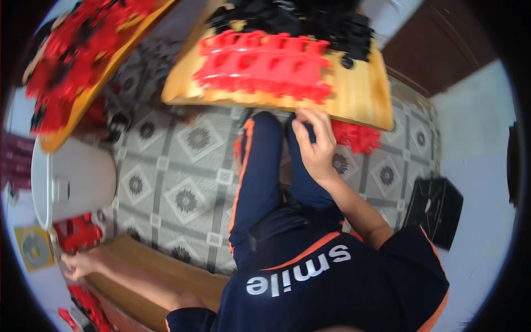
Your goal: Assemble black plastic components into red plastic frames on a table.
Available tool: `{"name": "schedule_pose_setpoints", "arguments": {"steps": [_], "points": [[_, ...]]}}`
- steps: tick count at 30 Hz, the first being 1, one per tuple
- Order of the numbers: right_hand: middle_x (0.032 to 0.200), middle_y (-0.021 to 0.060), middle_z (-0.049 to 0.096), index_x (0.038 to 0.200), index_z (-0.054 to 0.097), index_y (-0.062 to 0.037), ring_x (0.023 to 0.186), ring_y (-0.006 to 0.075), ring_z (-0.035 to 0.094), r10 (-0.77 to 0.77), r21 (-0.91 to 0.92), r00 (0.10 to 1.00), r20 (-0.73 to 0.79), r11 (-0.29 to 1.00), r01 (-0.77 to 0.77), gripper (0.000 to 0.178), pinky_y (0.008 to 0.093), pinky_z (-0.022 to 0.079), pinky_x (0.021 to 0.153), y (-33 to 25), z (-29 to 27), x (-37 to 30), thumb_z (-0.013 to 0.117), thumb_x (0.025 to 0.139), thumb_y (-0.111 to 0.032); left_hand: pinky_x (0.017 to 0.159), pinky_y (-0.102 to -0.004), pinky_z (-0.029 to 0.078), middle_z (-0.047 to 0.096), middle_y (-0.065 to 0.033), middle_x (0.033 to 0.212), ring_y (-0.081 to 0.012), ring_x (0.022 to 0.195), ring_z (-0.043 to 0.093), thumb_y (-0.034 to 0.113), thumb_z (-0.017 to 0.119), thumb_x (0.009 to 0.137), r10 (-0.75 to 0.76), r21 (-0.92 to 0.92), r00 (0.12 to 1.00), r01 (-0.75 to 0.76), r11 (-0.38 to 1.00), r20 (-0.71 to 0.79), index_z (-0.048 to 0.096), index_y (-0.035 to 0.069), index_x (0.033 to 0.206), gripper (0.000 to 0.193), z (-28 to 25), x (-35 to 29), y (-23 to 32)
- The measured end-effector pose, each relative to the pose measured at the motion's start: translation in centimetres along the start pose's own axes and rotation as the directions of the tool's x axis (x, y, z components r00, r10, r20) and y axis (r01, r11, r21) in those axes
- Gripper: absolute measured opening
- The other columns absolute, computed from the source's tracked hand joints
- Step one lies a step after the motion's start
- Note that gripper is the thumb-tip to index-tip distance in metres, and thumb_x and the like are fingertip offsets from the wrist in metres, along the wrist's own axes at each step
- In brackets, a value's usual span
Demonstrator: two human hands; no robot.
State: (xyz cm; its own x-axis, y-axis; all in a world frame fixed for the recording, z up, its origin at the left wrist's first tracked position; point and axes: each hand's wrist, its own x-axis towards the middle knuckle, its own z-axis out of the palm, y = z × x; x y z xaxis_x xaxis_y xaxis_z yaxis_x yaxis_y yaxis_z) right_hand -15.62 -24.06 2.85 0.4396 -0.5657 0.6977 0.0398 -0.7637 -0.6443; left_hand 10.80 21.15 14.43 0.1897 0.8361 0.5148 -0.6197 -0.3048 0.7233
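Red moulded plastic pieces [260, 66], lined up with holes and notched edges, lie on a wooden table [362, 99] in front of me. Their exact kind is unclear. At the table's near edge, above my right knee, is my right hand [316, 145]; its fingers are loosely bent, thumb apart, with nothing visible in them. Far out to the lower left reaches my left hand [80, 264], over the end of a brown wooden bench [160, 276]. It is small and blurred, close to red plastic parts [77, 233], and whatever it may hold cannot be made out.
Black plastic parts [298, 19] are heaped at the table's back. A second wooden board [113, 66] at upper left bears more red and black pieces. A white bin [80, 177] stands at left, a black box [434, 213] at right. Red pieces [358, 137] show below the table.
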Motion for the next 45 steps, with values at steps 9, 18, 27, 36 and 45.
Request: {"name": "schedule_pose_setpoints", "arguments": {"steps": [9,18,27,36,45], "points": [[0.096,0.0123,0.066,0.120,0.058,0.0009,0.085,0.0184,0.062,0.364,0.058,0.931,-0.011,0.930,-0.363,0.039,0.0320,0.050,0.074,8.4,-4.6,4.3,0.069,0.091,-0.021,0.109,-0.0495,0.028,0.047,-0.0053,0.144,-0.0319,0.135,0.038,0.039,0.070,0.084,0.619,-0.640,-0.169,-0.120,0.759,0.767,0.062,0.026,0.128,0.047,6.0,-43.7,15.5],[0.093,0.0031,0.068,0.112,0.065,0.0011,0.078,0.0052,0.060,0.305,-0.144,0.945,0.121,0.947,-0.287,0.023,0.0226,0.050,0.066,8.7,-7.4,5.2,0.066,0.093,-0.012,0.107,-0.0497,0.032,0.053,-0.0057,0.137,-0.0322,0.130,0.044,0.037,0.067,0.086,0.666,-0.721,-0.286,-0.183,0.668,0.689,0.063,0.023,0.123,0.040,6.7,-46.7,15.1],[0.093,0.0054,0.069,0.109,0.066,0.0011,0.079,0.0113,0.064,0.413,0.151,0.911,-0.002,0.900,-0.408,0.021,0.0250,0.050,0.068,8.9,-10.6,4.9,0.066,0.091,-0.010,0.108,-0.0501,0.030,0.049,-0.0097,0.141,-0.0358,0.131,0.043,0.035,0.063,0.090,0.646,-0.726,-0.343,-0.204,0.657,0.682,0.059,0.017,0.125,0.040,7.1,-46.5,14.7],[0.094,0.0088,0.068,0.098,0.067,-0.0017,0.086,0.0233,0.066,-0.490,0.054,0.803,0.340,0.862,0.504,0.027,0.0357,0.052,0.077,1.6,-13.5,8.2,0.076,0.082,-0.021,0.103,-0.0429,0.044,0.037,-0.0203,0.145,-0.0288,0.124,0.049,0.016,0.078,0.082,0.021,0.417,-0.492,0.758,0.502,0.870,-0.005,0.009,0.154,0.111,5.0,-44.1,22.7],[0.095,0.0105,0.057,0.102,0.068,-0.0051,0.089,0.0290,0.060,-0.068,-0.620,0.995,-0.080,0.785,0.004,0.023,0.0378,0.052,0.074,25.0,-11.6,17.1,0.073,0.080,-0.007,0.109,-0.0489,0.040,0.053,-0.0093,0.134,-0.0288,0.127,0.049,0.042,0.071,0.086,0.070,0.640,-0.653,0.708,-0.298,0.754,0.042,0.014,0.141,0.068,2.2,-43.5,17.8]]}}
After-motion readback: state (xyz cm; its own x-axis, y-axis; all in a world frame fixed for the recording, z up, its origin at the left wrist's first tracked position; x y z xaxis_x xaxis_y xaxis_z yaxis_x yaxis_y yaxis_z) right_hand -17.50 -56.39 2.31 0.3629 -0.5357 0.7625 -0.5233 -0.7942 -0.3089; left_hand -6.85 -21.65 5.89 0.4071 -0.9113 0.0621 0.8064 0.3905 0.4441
